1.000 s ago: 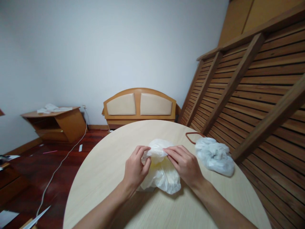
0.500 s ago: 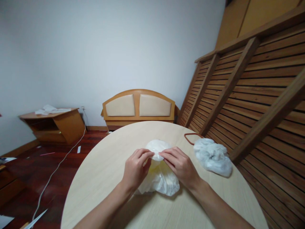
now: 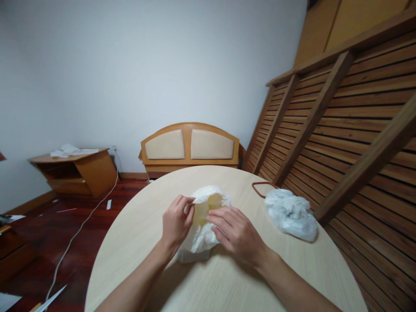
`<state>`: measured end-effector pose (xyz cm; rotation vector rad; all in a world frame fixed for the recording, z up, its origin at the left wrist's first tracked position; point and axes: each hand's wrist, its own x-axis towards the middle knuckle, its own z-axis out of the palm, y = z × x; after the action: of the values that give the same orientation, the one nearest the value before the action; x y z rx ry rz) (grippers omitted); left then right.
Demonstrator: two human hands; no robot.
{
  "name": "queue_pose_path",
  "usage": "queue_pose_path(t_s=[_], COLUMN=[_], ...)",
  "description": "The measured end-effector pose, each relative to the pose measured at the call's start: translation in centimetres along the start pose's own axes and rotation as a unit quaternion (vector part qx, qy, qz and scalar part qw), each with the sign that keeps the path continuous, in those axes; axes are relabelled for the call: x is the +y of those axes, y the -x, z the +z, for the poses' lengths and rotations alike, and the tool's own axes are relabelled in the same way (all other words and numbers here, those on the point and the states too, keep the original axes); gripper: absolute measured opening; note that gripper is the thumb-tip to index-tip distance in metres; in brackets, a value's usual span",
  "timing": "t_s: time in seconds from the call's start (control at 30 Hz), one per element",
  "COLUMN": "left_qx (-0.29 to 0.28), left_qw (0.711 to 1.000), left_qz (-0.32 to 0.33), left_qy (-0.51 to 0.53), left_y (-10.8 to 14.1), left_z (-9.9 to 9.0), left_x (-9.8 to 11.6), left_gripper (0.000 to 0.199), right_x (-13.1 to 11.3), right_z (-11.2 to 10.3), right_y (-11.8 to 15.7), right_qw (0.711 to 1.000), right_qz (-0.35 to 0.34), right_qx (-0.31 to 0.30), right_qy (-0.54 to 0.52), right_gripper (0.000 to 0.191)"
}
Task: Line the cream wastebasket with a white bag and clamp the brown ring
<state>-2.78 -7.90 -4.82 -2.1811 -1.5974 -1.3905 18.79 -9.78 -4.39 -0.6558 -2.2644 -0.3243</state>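
Observation:
A crinkled white plastic bag sits on the round table in front of me, its mouth spread apart and something yellow showing inside. My left hand pinches the left edge of the bag's mouth between thumb and fingers. Over the right side of the opening is my right hand, fingers stretched out and slightly apart, their tips at the mouth. Whether those fingertips touch the plastic I cannot tell. Further right lies a bunched white bag, with a brown loop handle sticking out behind it.
The round pale wooden table fills the foreground. A slatted wooden frame leans along the right side. Beyond the table stands a headboard. On the left are a low cabinet with white papers and a cable on the floor.
The bag's mouth has been pulled apart, showing more yellow inside. My left hand moved slightly left with the edge; my right hand let go of its pinch and stretched its fingers over the opening.

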Motion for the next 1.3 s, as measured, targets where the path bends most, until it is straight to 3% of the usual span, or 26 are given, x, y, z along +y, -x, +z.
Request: queue_pose_path(t_s=[0.13, 0.23, 0.4, 0.57, 0.9, 1.13, 1.3], left_qx=[0.013, 0.014, 0.012, 0.0, -0.029, -0.028, -0.033], left_qw=[1.0, 0.999, 0.999, 0.999, 0.998, 0.998, 0.996], left_qz=[-0.024, -0.045, -0.05, -0.027, 0.003, 0.007, -0.011], left_qy=[-0.002, -0.005, -0.017, -0.037, -0.056, -0.061, -0.077], left_y=[-0.2, -0.3, -0.5, -0.2, 0.2, 0.1, -0.3], left_z=[-0.3, -0.6, -0.7, -0.8, -1.4, -1.3, -1.3], left_x=[0.0, 0.1, 0.2, 0.6, 1.6, 1.7, 1.5], left_gripper=[0.011, 0.01, 0.01, 0.011, 0.013, 0.012, 0.012], right_x=[-1.6, -1.7, -1.6, -2.5, -1.1, 0.1, -0.5], right_z=[1.2, 1.5, 1.3, 1.3, 2.0, 3.9, 2.1], right_y=[-0.1, -0.2, -0.5, -1.4, -5.8, -7.5, -7.7], right_qw=[0.99, 0.978, 0.982, 0.984, 0.914, 0.9, 0.892], right_qz=[0.067, 0.097, 0.105, 0.122, 0.171, 0.148, 0.18], right_qx=[-0.127, -0.181, -0.154, -0.129, -0.368, -0.41, -0.412], right_qy=[0.016, 0.032, 0.023, 0.017, 0.018, 0.016, 0.034], right_gripper=[0.048, 0.044, 0.046, 0.035, 0.029, 0.024, 0.03])
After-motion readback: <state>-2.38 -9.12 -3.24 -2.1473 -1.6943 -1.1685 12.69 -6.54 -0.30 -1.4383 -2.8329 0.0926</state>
